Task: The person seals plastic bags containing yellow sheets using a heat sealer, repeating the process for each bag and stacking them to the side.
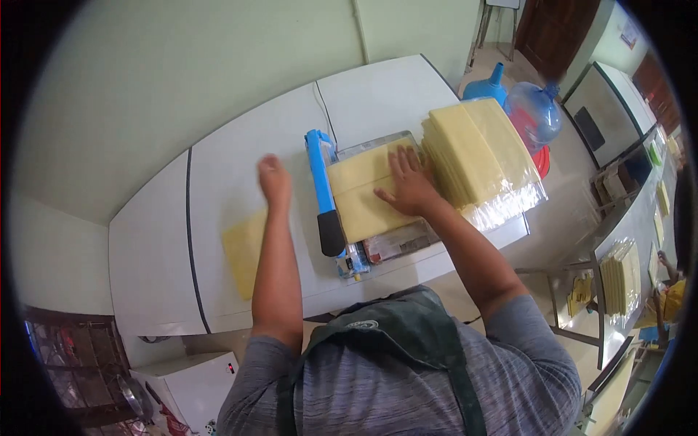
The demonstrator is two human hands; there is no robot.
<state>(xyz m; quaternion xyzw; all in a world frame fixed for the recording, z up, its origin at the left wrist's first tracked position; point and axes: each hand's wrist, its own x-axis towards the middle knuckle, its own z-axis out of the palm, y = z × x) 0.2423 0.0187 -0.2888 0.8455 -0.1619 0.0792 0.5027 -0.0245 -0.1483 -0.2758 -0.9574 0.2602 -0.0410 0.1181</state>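
My right hand [408, 185] lies flat with its fingers spread on a yellow packet [363, 196], which sits beside a blue hand-lever bag sealer [321, 174] with a black handle. The packet's left edge meets the sealer's arm. My left hand [274, 178] is raised to the left of the sealer, its fingers curled closed, and no object shows in it. Below my left forearm, another yellow packet [242, 251] rests on the table, partly covered by the arm. Close to my right hand stands a tall stack of yellow packets [472, 149] in clear plastic.
The white table [240, 152] runs along a pale wall. A cable [325, 109] crosses it behind the sealer. Beyond the stack are a blue funnel-shaped item [488, 86] and a large clear water bottle [536, 109]. At far right, another table bears more yellow packets [620, 280], near another person.
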